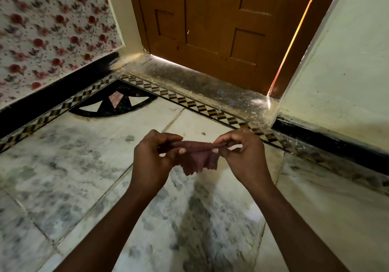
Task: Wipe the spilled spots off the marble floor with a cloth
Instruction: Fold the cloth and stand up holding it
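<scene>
Both forearms extend forward, bare. The left hand (pixel 150 160) and right hand (pixel 245 156) are raised at equal height, palms facing, each with thumb and fingertips pinched closed.

We see a small maroon cloth (pixel 196 158) stretched taut along its top edge, hanging crumpled above the grey-veined white marble floor (pixel 69 166).

Wooden door (pixel 221 25), floral wallpaper (pixel 52 29), possibly dusty threshold (pixel 200 82).
</scene>
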### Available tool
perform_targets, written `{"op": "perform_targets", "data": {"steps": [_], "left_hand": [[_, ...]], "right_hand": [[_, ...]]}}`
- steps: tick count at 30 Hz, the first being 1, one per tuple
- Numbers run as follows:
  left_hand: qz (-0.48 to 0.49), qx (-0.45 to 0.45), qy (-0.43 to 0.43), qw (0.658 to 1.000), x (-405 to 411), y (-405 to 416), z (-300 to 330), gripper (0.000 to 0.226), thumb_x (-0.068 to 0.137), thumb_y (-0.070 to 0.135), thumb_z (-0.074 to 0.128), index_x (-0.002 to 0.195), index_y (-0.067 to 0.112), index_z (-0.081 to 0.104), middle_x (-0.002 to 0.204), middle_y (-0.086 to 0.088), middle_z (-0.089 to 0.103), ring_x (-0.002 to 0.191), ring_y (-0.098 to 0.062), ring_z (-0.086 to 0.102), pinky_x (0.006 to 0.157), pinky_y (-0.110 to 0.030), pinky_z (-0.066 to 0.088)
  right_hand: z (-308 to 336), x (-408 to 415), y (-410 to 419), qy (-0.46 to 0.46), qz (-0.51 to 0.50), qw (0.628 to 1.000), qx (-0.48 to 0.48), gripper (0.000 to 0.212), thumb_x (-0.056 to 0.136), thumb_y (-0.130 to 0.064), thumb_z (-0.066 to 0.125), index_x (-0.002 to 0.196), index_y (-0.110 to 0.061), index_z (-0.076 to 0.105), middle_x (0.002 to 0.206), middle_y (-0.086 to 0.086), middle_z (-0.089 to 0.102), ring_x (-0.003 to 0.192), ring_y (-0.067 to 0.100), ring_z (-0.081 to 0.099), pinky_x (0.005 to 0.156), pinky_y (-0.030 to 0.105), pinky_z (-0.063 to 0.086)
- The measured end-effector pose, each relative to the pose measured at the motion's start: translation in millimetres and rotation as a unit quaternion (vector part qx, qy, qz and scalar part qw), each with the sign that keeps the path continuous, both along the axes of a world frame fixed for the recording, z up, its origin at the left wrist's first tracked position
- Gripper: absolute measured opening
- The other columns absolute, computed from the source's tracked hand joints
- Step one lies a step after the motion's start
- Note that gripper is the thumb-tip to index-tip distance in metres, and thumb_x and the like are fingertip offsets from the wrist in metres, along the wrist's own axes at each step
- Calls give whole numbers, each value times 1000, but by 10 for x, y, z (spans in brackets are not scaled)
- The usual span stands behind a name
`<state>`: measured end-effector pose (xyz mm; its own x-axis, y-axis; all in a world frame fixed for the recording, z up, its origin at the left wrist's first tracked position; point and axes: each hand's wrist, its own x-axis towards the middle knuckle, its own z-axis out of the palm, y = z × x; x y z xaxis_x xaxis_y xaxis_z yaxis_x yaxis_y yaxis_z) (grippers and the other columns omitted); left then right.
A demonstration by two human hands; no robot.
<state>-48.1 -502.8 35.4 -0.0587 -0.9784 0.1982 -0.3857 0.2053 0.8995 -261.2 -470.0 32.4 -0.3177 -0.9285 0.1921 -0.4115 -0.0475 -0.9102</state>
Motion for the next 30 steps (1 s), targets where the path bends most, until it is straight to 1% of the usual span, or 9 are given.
{"op": "perform_targets", "data": {"steps": [2,5,10,13,16,20,23,27,30], "left_hand": [[2,-25,-28,999,-7,-18,47,18,85,15,87,92,29,81,101,5,59,96,-3,65,83,-16,56],[-20,-25,-30,999,-20,-62,63,10,94,34,79,93,32,69,110,6,59,107,-9,63,88,-24,52],[-35,40,62,997,-54,-112,83,23,99,58,54,91,37,48,78,0,63,69,-26,62,57,-49,54],[-26,73,137,987,-5,-210,188,19,106,51,58,111,33,51,80,-7,64,63,-22,63,48,-35,50],[-45,122,242,961,105,-403,395,46,98,26,72,137,30,47,90,-10,79,73,-18,76,55,-31,58],[-59,57,246,966,305,-947,764,45,91,0,78,123,22,55,103,-2,78,89,-19,78,57,-32,60],[-55,7,199,978,459,-1323,1214,20,90,-1,78,105,12,73,108,5,77,103,-18,75,69,-28,62],[-46,30,210,976,725,-1672,2317,26,91,2,79,113,15,80,119,4,79,113,-17,76,84,-38,67],[-50,27,195,979,892,-1694,3247,32,90,3,80,120,16,78,124,11,77,120,-9,72,93,-31,63]], "right_hand": [[52,-22,-39,-3,9,1000,-21,42,79,2,86,79,-38,74,102,-9,67,101,12,67,76,41,62],[154,-68,-96,-21,55,998,-31,37,89,2,77,85,-33,65,102,-5,74,104,13,72,81,47,63],[271,12,-290,-66,100,993,-22,22,97,-5,73,93,-23,61,83,18,72,81,40,72,68,47,59],[425,139,-502,-91,95,991,-6,23,96,-6,75,91,-24,62,89,23,76,88,46,74,75,65,62],[696,251,-789,-118,74,990,0,23,96,-6,75,97,-23,60,90,18,79,86,40,78,73,68,62],[1212,406,-1250,-154,69,986,3,33,98,-6,73,119,-28,62,98,14,81,84,35,80,69,64,65],[1722,570,-1533,-174,88,981,9,32,97,-2,72,118,-25,72,107,11,81,95,28,81,76,60,66],[2776,818,-1814,-190,99,977,15,43,87,3,80,123,-20,73,113,4,82,109,20,78,90,60,64],[3669,950,-1835,-167,146,974,41,68,83,8,82,136,-31,67,123,-2,80,116,16,75,96,49,63]]}}
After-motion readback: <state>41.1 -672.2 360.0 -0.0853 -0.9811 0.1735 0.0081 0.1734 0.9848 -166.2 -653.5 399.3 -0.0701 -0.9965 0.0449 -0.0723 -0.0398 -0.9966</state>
